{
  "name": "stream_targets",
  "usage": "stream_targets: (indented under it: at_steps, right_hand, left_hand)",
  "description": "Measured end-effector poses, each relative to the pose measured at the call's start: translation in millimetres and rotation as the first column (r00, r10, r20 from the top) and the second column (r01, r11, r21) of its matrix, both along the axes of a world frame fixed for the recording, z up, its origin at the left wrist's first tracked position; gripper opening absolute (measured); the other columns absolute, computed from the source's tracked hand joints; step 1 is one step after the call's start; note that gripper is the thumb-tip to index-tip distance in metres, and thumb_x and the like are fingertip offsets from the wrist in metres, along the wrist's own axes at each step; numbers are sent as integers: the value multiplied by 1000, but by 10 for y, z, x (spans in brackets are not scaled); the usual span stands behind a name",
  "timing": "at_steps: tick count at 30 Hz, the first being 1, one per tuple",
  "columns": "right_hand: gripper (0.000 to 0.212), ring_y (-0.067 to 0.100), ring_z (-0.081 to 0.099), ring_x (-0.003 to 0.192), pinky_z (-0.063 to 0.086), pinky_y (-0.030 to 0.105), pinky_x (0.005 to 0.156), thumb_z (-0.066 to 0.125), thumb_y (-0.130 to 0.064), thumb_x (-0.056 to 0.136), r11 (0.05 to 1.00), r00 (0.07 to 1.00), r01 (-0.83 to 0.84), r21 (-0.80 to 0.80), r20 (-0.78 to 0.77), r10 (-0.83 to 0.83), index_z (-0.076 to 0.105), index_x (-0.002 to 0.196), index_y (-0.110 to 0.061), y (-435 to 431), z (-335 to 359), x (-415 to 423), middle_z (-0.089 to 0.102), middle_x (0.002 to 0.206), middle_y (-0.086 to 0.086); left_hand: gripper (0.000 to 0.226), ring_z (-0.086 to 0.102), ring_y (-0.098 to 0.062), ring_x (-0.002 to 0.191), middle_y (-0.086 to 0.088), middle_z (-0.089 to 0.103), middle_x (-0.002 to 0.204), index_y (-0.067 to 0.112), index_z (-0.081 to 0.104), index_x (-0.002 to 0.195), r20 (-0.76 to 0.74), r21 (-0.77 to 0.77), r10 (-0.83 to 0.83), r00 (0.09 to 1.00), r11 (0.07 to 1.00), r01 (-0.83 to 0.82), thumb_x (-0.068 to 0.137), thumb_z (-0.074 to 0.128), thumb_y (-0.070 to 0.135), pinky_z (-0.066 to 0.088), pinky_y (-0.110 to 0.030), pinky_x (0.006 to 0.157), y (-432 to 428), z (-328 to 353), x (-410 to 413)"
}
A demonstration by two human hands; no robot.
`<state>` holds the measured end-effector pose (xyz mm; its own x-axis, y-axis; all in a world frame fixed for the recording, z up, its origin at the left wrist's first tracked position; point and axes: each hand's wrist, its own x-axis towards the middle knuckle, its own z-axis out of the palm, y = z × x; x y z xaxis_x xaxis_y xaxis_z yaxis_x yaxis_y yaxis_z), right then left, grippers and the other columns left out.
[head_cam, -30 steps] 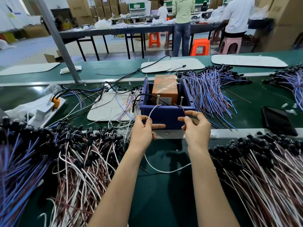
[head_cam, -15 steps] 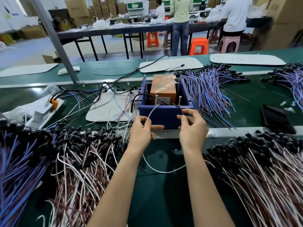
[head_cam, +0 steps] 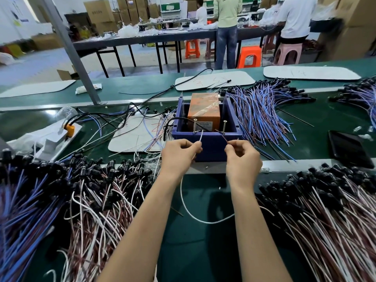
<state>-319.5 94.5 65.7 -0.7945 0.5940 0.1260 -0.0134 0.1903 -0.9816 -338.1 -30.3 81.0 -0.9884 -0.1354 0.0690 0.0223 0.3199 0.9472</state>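
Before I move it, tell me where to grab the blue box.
I'd take the blue box by the top rims of its left and right walls, coming down from above. Its open top leaves those rims largely bare; upright screws and wires crowd the near wall, and the orange block fills the middle.

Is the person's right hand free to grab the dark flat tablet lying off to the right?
Probably not straight away: the right hand pinches a reddish wire at the blue box. Only loose wires lie between it and the tablet.
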Motion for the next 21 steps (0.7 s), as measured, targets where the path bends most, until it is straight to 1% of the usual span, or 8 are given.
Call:
stream_targets:
  at_steps: [2, 4, 7, 10, 13, 15, 18, 21]
  right_hand:
    - [6, 10, 59, 74, 49, 32, 84, 63, -11, 87, 1000, 1000, 0, 4, -7, 0, 69, 86, -13, 0, -7, -3, 65, 74, -6]
    - [6, 11, 60, 75, 48, 30, 83, 63, -13, 88, 1000, 1000, -1, 14, -16, 1, 69, 85, -13, 0, -8, -14, 67, 74, -5]
    - [8, 5, 59, 70, 43, 16, 75, 63, -14, 87, 1000, 1000, -4, 28, -28, 5, 68, 81, -16, 1, -7, -40, 64, 68, -11]
    - [12, 3, 60, 70, 37, 1, 63, 62, -14, 89, 1000, 999, -8, 30, -36, 9, 64, 79, -20, -15, -19, -64, 63, 66, -13]
    - [16, 6, 62, 71, 36, 0, 63, 61, -15, 90, 1000, 999, -22, 22, -45, 23, 59, 77, -25, -43, -29, -78, 64, 66, -13]
    - [16, 3, 62, 70, 36, 0, 63, 61, -15, 90, 999, 998, -26, 30, -48, 28, 59, 77, -24, -48, -38, -81, 64, 65, -13]
    - [13, -3, 59, 68, 36, -1, 62, 60, -15, 91, 999, 998, -30, 35, -54, 32, 60, 80, -22, -39, -48, -84, 64, 65, -14]
    - [15, -1, 60, 70, 36, 0, 62, 59, -16, 92, 998, 998, -39, 45, -54, 41, 58, 79, -24, -41, -49, -79, 64, 65, -15]
  left_hand:
    - [13, 46, -3, 43, -6, 69, 68, 10, 69, 77, 84, 174, -70, 994, 983, 54, 89, 63, 8, 43, -15, 48, -4, 41, -36]
    - [12, 44, -5, 41, -8, 72, 72, 8, 67, 83, 123, 257, -109, 986, 963, 74, 89, 60, 0, 40, -15, 43, -26, 32, -57]
    - [11, 38, -5, 40, -7, 74, 74, 9, 70, 81, 131, 212, -94, 987, 975, 65, 89, 63, 7, 34, -15, 40, -70, -4, -99]
    - [8, 42, -2, 40, 0, 73, 66, 9, 70, 80, 122, 212, -83, 989, 976, 56, 87, 69, 11, 38, -14, 42, -93, -21, -149]
    - [8, 47, -1, 41, 3, 70, 60, 9, 67, 77, 104, 228, -107, 989, 970, 81, 84, 71, 7, 41, -13, 44, -103, -28, -172]
    - [10, 46, -3, 40, 3, 70, 59, 10, 66, 76, 86, 221, -102, 991, 972, 81, 85, 70, 8, 40, -14, 43, -104, -32, -177]
    - [16, 43, -4, 38, 4, 70, 59, 13, 66, 73, 40, 132, -38, 998, 991, 32, 89, 67, 14, 40, -15, 43, -88, -31, -191]
    - [22, 43, -4, 37, 5, 70, 57, 14, 67, 69, -21, 66, 36, 999, 997, -35, 90, 65, 20, 38, -15, 42, -94, -24, -201]
